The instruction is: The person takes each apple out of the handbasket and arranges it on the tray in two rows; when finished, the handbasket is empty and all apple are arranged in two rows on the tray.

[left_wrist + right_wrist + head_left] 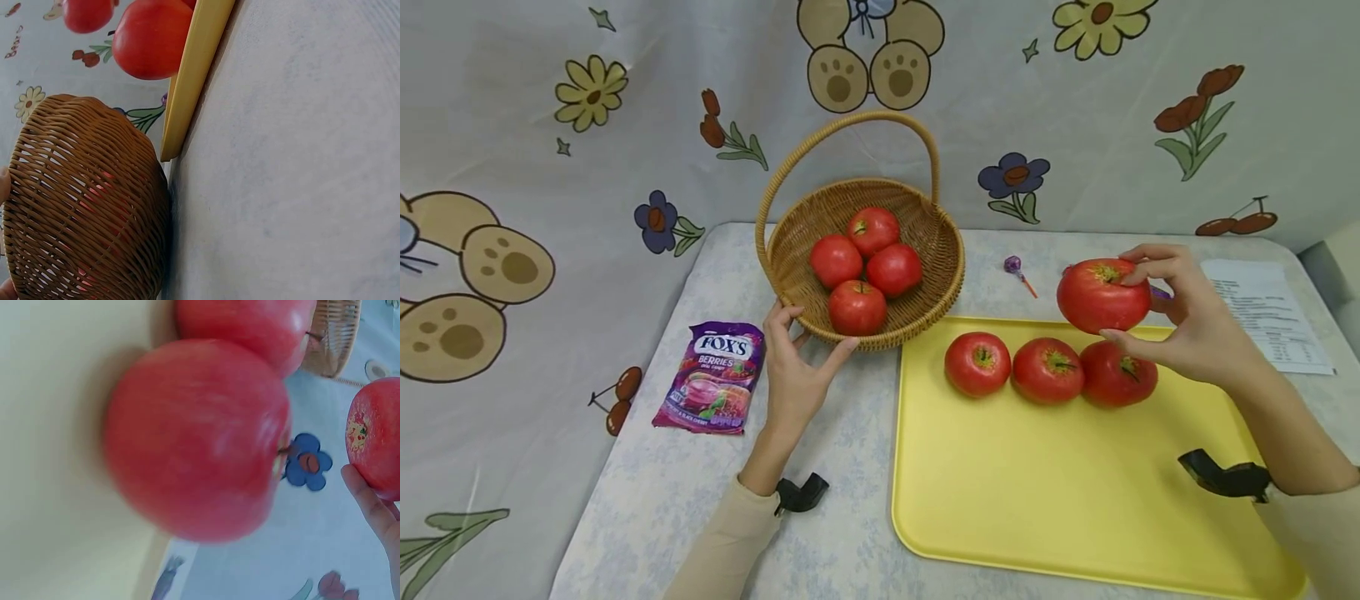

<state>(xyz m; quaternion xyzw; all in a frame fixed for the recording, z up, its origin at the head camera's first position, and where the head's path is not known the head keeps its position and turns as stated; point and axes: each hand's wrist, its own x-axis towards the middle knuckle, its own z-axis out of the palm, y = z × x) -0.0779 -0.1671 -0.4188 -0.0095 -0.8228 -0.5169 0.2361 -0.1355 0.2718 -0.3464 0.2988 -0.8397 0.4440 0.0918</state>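
Note:
My right hand (1191, 321) grips a red apple (1103, 296) between thumb and fingers, raised above the back of the yellow tray (1060, 500). In the right wrist view the held apple (378, 437) shows at the right edge. Three red apples, among them a left one (977, 364), a middle one (1048, 371) and a right one (1118, 374), stand in a row on the tray. My left hand (797, 371) holds the near-left rim of a wicker basket (951, 275), thumb and fingers on the rim. Inside the basket lie several red apples (857, 307).
A purple candy bag (713, 379) lies left of the basket. Behind the tray is a lollipop (1014, 266) with an orange stick. A printed paper sheet (1273, 317) lies at the back right. A patterned cloth (700, 50) hangs behind the table.

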